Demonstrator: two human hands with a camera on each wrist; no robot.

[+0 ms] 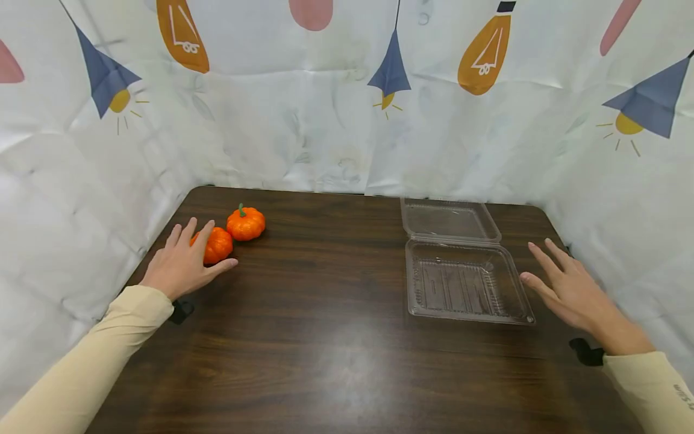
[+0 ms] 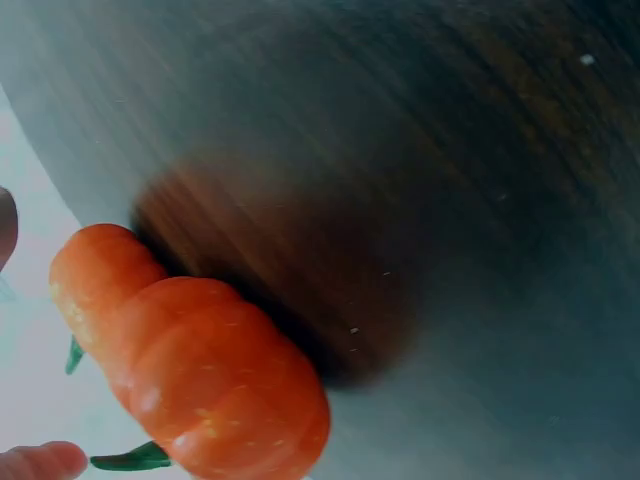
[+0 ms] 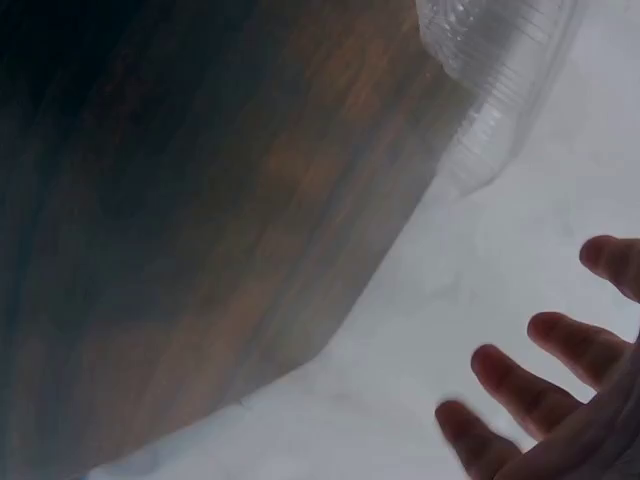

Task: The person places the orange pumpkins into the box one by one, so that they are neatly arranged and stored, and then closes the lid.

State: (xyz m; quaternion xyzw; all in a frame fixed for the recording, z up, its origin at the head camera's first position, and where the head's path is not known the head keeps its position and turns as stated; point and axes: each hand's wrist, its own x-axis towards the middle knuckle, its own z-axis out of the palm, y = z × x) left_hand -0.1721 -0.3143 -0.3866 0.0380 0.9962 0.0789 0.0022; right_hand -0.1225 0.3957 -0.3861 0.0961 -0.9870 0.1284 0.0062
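Two small orange pumpkins with green stems stand side by side at the table's left. My left hand (image 1: pixel 181 259) is over the nearer pumpkin (image 1: pixel 218 246), fingers spread and partly covering it; I cannot tell whether it touches. Just behind sits the farther pumpkin (image 1: pixel 246 223). Both appear in the left wrist view, the nearer pumpkin (image 2: pixel 225 375) larger and the farther pumpkin (image 2: pixel 100 265) beside it. On the right, a clear plastic clamshell box (image 1: pixel 466 280) lies with its lid folded back. Beside its right edge my right hand (image 1: pixel 572 289) hovers, fingers extended, holding nothing.
The dark wooden table (image 1: pixel 325 337) has rounded back corners. A white curtain (image 1: pixel 260 132) printed with lamps surrounds its back and sides. The box's lid (image 1: pixel 450 220) reaches the table's back edge.
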